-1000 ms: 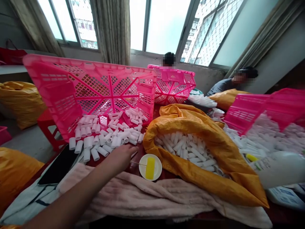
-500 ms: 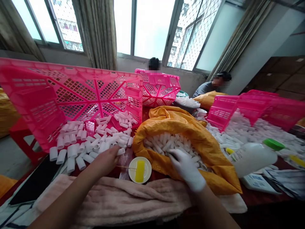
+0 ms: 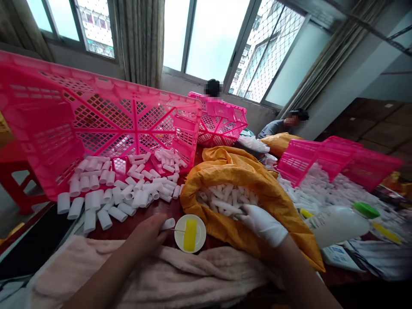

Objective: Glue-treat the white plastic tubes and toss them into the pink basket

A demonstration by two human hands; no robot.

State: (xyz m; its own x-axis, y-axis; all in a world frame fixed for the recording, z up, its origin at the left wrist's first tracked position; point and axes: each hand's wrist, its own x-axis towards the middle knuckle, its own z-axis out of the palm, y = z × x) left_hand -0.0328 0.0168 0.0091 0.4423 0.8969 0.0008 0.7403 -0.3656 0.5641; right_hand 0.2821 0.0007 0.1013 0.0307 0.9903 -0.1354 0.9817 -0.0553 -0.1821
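— Moved, hasn't it? The left hand (image 3: 146, 235) has dropped back from the pile of tubes (image 3: 106, 199), and a tube (image 3: 168, 223) now sticks out past its fingertips.

— Gripped?

— Pinched, I'd say, with the fingers curled close around one end. Behind the pile, a pink crate (image 3: 96, 116) stands tilted on the worktop (image 3: 175, 210), and a towel (image 3: 144, 268) lies bunched below.

— And the yellow thing?

— A sponge (image 3: 189, 234) on a small white plate (image 3: 200, 240), just beside that tube, with a thin stick (image 3: 178, 230) reaching over the rim.

— Further right?

— An orange sack (image 3: 231, 171) full of tubes, with the gloved right hand (image 3: 264, 225) at its mouth, fingers bunched among them. Whether it has one, I can't tell.

— What's the step?

— Looks like single tubes being handled beside the plate. The next move calls for a steady pinch, clear of the towel.
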